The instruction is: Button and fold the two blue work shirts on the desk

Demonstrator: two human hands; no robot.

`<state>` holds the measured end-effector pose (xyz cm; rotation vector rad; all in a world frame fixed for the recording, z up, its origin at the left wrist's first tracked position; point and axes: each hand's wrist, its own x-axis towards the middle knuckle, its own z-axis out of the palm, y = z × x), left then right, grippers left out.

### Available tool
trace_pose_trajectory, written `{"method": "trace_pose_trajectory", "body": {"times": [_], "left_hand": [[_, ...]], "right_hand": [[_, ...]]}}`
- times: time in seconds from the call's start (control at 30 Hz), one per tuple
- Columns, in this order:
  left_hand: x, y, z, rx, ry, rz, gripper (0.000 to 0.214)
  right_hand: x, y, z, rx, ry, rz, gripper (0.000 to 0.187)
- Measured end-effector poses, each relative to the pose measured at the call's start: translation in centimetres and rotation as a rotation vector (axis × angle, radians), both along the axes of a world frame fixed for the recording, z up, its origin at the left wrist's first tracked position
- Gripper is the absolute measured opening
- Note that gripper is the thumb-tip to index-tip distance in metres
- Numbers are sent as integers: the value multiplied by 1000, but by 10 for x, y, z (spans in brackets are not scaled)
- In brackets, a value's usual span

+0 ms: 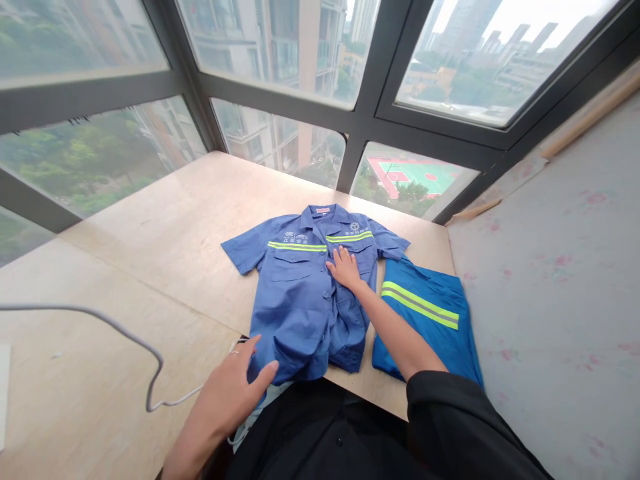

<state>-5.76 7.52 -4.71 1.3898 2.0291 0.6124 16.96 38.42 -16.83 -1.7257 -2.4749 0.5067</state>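
A blue short-sleeved work shirt (pixel 295 273) lies front up, with its collar toward the window and yellow-green stripes across the chest. The lower part is wrinkled and reaches the near edge of the ledge. My right hand (pixel 345 268) rests flat on the shirt's chest, beside the button placket, with fingers spread. At the lower left hem is my left hand (pixel 237 373), thumb and fingers apart; whether it touches the cloth I cannot tell. Right of the shirt lies a folded brighter blue garment (pixel 425 293) with a reflective stripe, partly covered by my right forearm.
The pale wooden ledge (pixel 165 220) runs up to dark-framed windows (pixel 280 103). A grey cable (pixel 115 323) curves across its left side toward my left wrist. On the right stands a flower-patterned wall (pixel 550 280). A white edge (pixel 4 393) shows at far left.
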Motion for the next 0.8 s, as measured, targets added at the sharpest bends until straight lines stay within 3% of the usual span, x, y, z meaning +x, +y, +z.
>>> {"method": "trace_pose_trajectory", "body": {"times": [0.1, 0.23, 0.33, 0.43, 0.63, 0.8], "left_hand": [[9, 17, -11, 102, 71, -119, 87], [31, 72, -40, 150, 104, -171, 70], [47, 117, -70, 107, 291, -218, 69], [54, 146, -95, 59, 441, -231, 70], [40, 171, -118, 191, 604, -165, 69], [23, 196, -122, 255, 602, -191, 69]], "right_hand": [[-6, 15, -1, -6, 10, -54, 65], [-9, 24, -1, -12, 33, -81, 65], [-2, 27, 2, -49, 75, -20, 64], [14, 25, 10, -91, 156, 43, 58], [39, -16, 34, -66, 294, -15, 65], [46, -64, 46, -305, 290, -120, 82]]}}
